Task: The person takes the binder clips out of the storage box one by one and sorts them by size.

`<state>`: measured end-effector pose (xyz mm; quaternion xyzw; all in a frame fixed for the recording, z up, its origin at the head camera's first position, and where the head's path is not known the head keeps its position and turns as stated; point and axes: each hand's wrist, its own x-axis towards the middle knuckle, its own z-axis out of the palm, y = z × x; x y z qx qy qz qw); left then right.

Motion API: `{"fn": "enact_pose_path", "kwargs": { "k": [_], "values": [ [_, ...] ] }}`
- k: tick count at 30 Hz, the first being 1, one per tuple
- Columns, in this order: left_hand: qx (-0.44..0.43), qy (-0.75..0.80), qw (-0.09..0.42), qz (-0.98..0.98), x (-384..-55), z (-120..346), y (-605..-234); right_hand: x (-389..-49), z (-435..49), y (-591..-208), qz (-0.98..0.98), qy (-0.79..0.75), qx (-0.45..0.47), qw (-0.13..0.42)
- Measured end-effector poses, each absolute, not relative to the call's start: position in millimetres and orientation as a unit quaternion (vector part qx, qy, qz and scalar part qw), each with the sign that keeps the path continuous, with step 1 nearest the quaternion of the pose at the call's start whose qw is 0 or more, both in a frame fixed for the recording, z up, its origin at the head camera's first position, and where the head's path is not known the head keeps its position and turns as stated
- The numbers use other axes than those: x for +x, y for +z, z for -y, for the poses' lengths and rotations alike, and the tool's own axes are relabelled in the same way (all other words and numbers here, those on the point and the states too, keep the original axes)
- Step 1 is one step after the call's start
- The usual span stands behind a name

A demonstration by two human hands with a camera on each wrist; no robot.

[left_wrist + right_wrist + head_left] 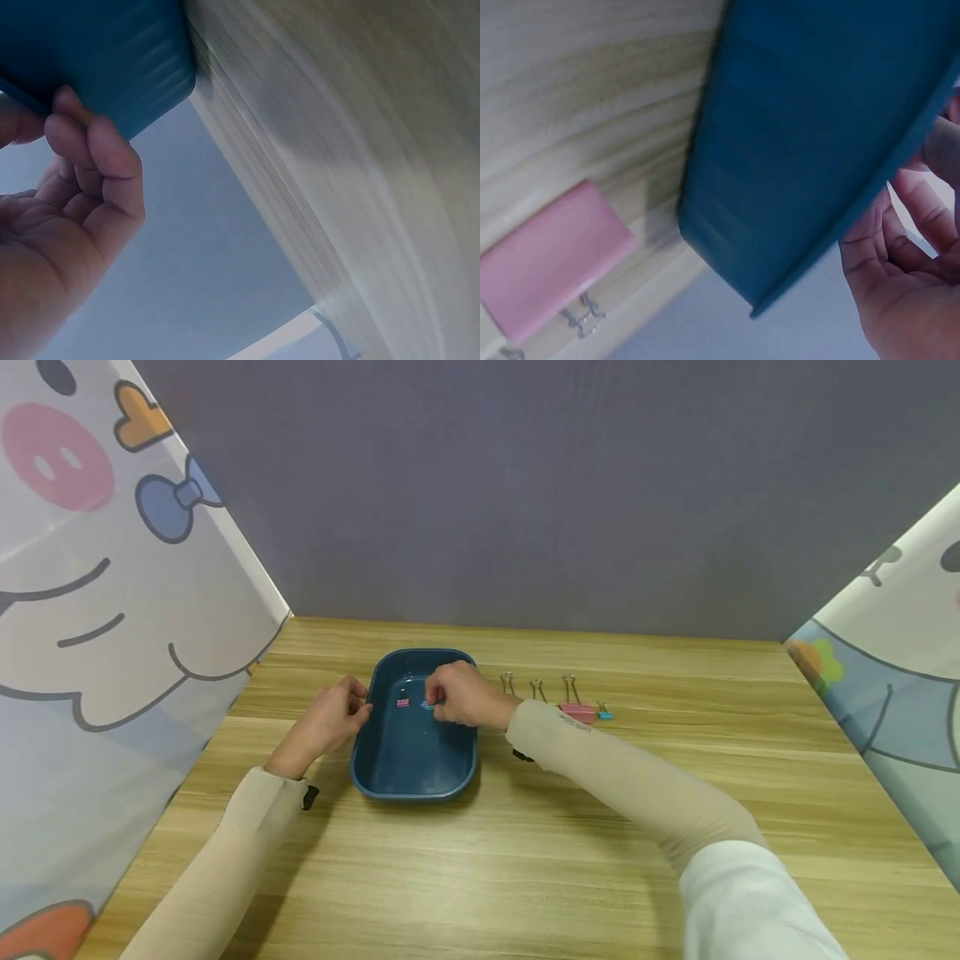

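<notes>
A dark blue rectangular tray [416,760] stands on the wooden table. My left hand [333,718] pinches its left rim between thumb and curled fingers, also seen in the left wrist view, where the tray's outer wall [142,67] shows. Over the right side of the tray, my right hand [461,693] pinches a small blue binder clip [427,705] at its fingertips. A small pink binder clip [402,702] lies inside the tray, left of that hand. In the right wrist view, the tray's wall [802,135] hides the right fingertips.
Right of the tray, a larger pink binder clip [577,712] and a small blue clip [605,715] lie on the table [600,860]. Other clips beside them are partly behind the right forearm. A grey panel [525,510] rises along the table's back edge.
</notes>
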<state>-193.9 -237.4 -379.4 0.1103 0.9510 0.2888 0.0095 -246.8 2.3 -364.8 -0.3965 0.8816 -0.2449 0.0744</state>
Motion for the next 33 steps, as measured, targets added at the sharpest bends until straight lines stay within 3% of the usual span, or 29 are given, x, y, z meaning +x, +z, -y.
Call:
{"fn": "enact_pose_path", "kwargs": {
  "k": [14, 33],
  "values": [
    [0.115, 0.282, 0.003, -0.952, -196.5, 241.1, -379.4, -241.7, -36.8, -349.8, -0.862, -0.266, -0.432, -0.003],
    [0.108, 0.284, 0.013, -0.953, -196.5, 243.2, -377.5, -244.6, -112.6, -352.4, -0.847, -0.338, -0.406, -0.051]
  ]
}}
